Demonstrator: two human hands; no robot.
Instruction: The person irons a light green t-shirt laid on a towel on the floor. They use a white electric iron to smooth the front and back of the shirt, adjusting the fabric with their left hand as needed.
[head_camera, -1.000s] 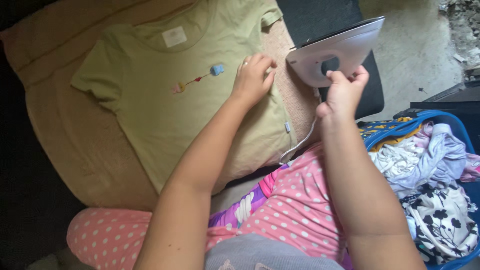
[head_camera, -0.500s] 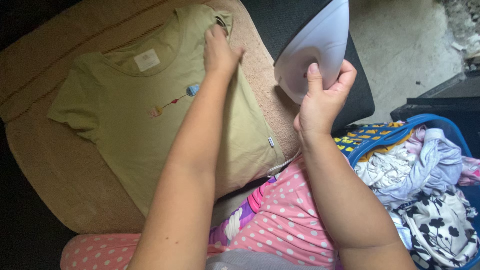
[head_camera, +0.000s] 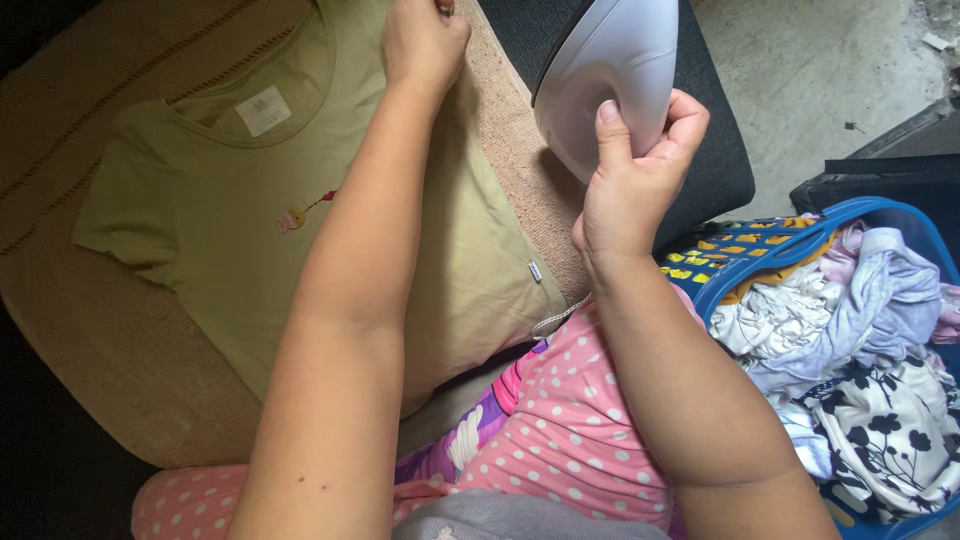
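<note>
Olive-green t-shirt (head_camera: 240, 230) lies flat, front up, on a tan blanket (head_camera: 110, 350); small embroidered motif on chest, pale neck label. Left hand (head_camera: 425, 40) pinches its far sleeve area. Right hand (head_camera: 630, 180) is clenched around a white iron (head_camera: 610, 70), lifted beside the shirt. Risk: hot soleplate near the left forearm could burn skin; trailing cord (head_camera: 555, 322) could snag. Blue laundry basket (head_camera: 790, 250) at right.

soft daylight is falling from the upper right, brightening the concrete floor (head_camera: 800, 70); the left edge is sinking into deep shadow. nearest forearms are looking slightly soft, edges mildly stretching.
</note>
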